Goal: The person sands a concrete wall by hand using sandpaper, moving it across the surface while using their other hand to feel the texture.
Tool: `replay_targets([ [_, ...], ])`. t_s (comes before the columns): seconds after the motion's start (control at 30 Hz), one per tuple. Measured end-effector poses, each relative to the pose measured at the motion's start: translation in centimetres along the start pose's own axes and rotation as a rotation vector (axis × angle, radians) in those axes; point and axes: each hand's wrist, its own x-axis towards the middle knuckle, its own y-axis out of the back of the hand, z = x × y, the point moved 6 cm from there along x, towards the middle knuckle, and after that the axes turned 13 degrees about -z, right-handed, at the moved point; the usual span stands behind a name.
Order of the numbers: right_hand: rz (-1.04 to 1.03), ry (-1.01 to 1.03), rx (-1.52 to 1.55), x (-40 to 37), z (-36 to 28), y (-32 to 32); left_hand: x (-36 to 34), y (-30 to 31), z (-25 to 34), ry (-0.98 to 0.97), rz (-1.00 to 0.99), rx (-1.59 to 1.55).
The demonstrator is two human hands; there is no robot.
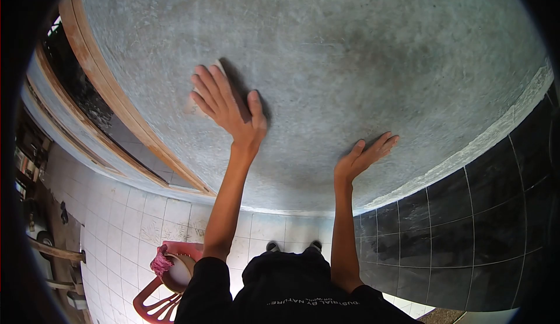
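My left hand [230, 105] lies spread against a grey plastered wall [315, 73], pressing a piece of sandpaper [240, 103] to it. Only the paper's brownish face between thumb and fingers and a pale corner above the fingertips show; the palm hides the rest. Lower and to the right, my right hand [366, 157] rests on the same wall with its fingers stretched out and its thumb apart. Nothing shows in it.
A wooden frame [119, 93] borders the wall on the left. Below it, a red plastic chair [153, 300] carries a bucket [178, 274] with a pink cloth [161, 261] at its rim. Dark tiles [455, 225] meet the wall at right; white floor tiles [265, 227] lie below.
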Motion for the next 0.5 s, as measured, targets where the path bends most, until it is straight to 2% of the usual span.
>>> replay_targets([
  [0.07, -0.010, -0.001, -0.008, 0.0, -0.1, 0.2, -0.8, -2.3, 3.8, -0.149, -0.123, 0.087],
  [0.17, -0.044, 0.004, 0.011, 0.2, 0.0, 0.6, -4.1, -5.7, 9.4, -0.272, -0.252, 0.079],
  [0.23, -0.049, 0.027, 0.004, 0.6, 0.1, 1.0, -5.9, -6.7, 10.9, -0.345, -0.323, 0.097],
  [0.3, -0.031, 0.031, -0.014, 1.5, 0.9, 1.8, -6.9, -7.3, 12.4, -0.533, -0.393, 0.218],
  [0.33, -0.020, 0.038, -0.028, 2.1, 1.3, 2.2, -7.0, -7.0, 12.2, -0.541, -0.388, 0.211],
  [0.4, 0.008, 0.023, -0.034, 3.2, 2.3, 3.1, -6.8, -6.3, 9.8, -0.450, -0.613, -0.067],
  [0.5, 0.069, 0.039, -0.034, 4.5, 3.7, 4.4, -3.9, -3.0, 4.3, -0.277, -0.320, 0.069],
])
